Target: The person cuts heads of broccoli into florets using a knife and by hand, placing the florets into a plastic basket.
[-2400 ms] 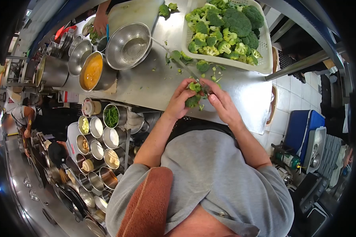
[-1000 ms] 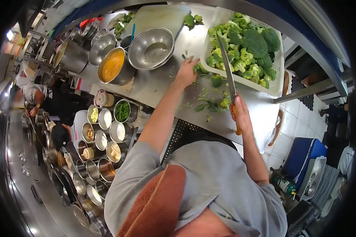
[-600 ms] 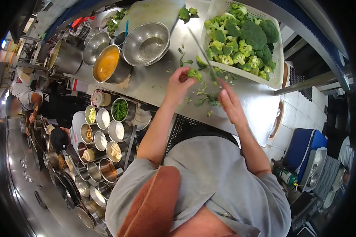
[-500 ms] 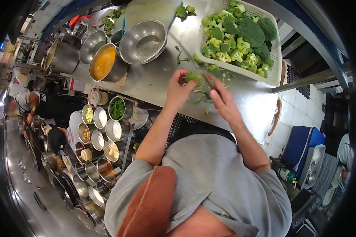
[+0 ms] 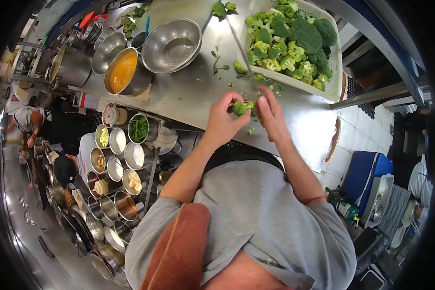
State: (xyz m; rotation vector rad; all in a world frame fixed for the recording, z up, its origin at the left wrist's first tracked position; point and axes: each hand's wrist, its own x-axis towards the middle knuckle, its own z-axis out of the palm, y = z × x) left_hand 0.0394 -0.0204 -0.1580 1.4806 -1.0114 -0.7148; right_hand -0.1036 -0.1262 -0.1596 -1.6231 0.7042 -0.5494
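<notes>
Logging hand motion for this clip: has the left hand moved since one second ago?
Yes: judged against the white crate, the left hand has moved away, back toward the person's body, and now holds a broccoli floret.

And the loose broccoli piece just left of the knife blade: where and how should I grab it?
Probably pinch the piece across its narrow middle, left hand coming from the left once its floret is down: the piece looks longish, the blade passes close on its right, and leafy scraps lie to its left.
</notes>
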